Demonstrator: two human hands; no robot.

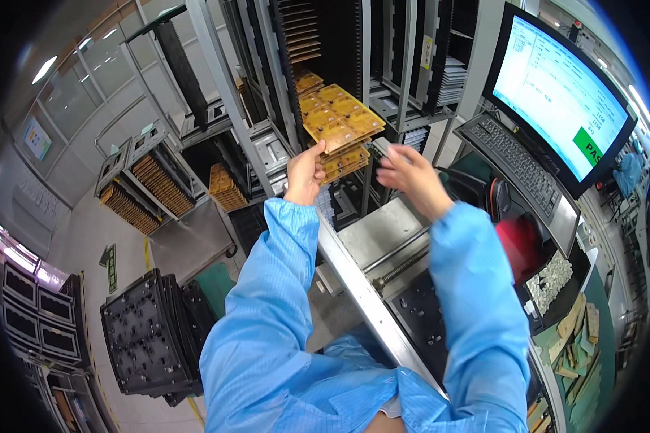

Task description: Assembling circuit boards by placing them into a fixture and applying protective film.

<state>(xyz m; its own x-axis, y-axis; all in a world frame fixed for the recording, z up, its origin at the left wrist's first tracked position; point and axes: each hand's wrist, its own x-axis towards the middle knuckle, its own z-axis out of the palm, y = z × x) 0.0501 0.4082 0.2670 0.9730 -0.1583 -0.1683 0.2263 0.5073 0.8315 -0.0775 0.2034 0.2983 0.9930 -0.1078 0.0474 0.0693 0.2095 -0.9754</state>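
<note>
My left hand (pixel 305 173) pinches the near edge of a yellow circuit board panel (pixel 341 119) that sticks out of a tall slotted black rack (pixel 325 43). More yellow panels (pixel 343 160) lie stacked just below it in the same rack. My right hand (pixel 406 177) hovers to the right of the stack, its fingers loosely curled near the panel edges, and it seems to hold nothing. Both arms wear blue sleeves.
A metal conveyor rail (pixel 368 296) runs diagonally below my arms. A monitor (pixel 563 94) and keyboard (pixel 513 162) stand at the right. Stacked black trays (pixel 148 335) sit on the floor at the left, racks of yellow boards (pixel 155 184) behind them.
</note>
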